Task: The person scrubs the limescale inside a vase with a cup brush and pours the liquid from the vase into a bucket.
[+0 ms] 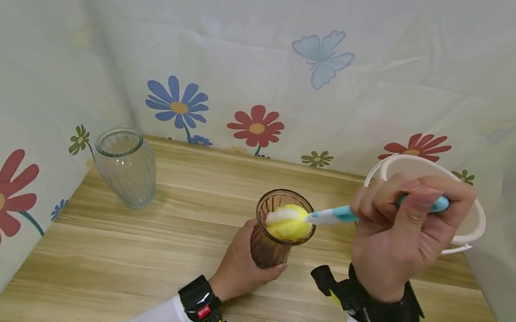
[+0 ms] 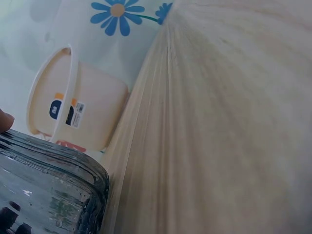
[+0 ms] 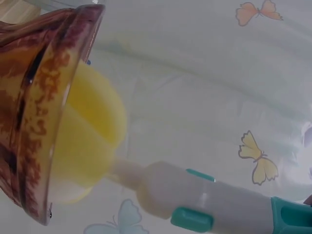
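head | ribbed brown glass vase [image 1: 271,251] | rounded sponge [image 1: 287,226] in mouth

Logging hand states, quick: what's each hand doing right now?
Left hand: closed around the brown ribbed glass.
Right hand: closed on the handle of the sponge brush, its yellow head at the glass's mouth.

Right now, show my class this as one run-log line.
left hand: grips brown glass | right hand: holds brush | sponge head: partly inside glass | clear jar: upright, left | bucket: beyond right hand
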A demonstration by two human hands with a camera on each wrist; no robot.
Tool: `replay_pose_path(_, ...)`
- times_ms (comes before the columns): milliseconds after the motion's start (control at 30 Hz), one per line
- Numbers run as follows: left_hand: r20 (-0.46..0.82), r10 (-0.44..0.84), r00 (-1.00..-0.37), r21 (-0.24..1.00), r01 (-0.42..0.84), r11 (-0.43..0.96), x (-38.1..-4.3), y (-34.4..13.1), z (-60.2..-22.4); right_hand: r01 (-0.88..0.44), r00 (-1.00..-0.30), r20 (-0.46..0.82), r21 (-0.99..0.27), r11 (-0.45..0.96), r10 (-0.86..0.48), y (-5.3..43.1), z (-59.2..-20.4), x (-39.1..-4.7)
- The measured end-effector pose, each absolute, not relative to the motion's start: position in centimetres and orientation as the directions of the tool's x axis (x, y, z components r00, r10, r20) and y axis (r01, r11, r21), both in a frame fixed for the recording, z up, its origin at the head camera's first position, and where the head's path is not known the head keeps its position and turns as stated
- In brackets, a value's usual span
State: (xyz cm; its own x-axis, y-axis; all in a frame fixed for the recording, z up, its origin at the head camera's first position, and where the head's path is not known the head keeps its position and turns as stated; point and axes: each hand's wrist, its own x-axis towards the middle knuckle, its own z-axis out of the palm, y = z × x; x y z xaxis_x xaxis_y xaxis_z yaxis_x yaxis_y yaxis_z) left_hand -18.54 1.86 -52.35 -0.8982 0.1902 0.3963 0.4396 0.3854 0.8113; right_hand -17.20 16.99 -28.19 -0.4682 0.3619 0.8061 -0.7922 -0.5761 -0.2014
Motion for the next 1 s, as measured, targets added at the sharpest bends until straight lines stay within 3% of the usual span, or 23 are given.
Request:
replay_pose_path(267, 0.402, 0.198, -0.894, 0.812, 0.448, 0.374, -18.6, 1.8, -52.5, -0.799, -0.469, 0.832, -0.259, -0.542, 0.296, 16.3, -27.9, -17.4)
replay_pose_path(533, 0.394, 0.186, -0.900, 0.829, 0.436, 0.350, -18.7, 1.9, -52.9, -0.787, -0.526, 0.835, -0.408, -0.463, 0.158, 16.0, -29.3, -18.1)
replay_pose_path(633, 0.400, 0.182, -0.898, 0.830, 0.439, 0.343, -18.8, 2.0, -53.1, -0.776, -0.558, 0.826, -0.482, -0.406, 0.086, 15.8, -30.0, -18.4)
replay_pose_path(867, 0.423, 0.203, -0.883, 0.821, 0.468, 0.326, -19.0, 2.0, -53.4, -0.674, -0.712, 0.696, -0.714, -0.190, -0.091, 15.4, -32.5, -18.8)
replay_pose_path(1000, 0.431, 0.212, -0.877, 0.816, 0.479, 0.323, -18.9, 1.9, -53.0, -0.664, -0.719, 0.679, -0.734, -0.142, -0.146, 15.3, -33.4, -19.2)
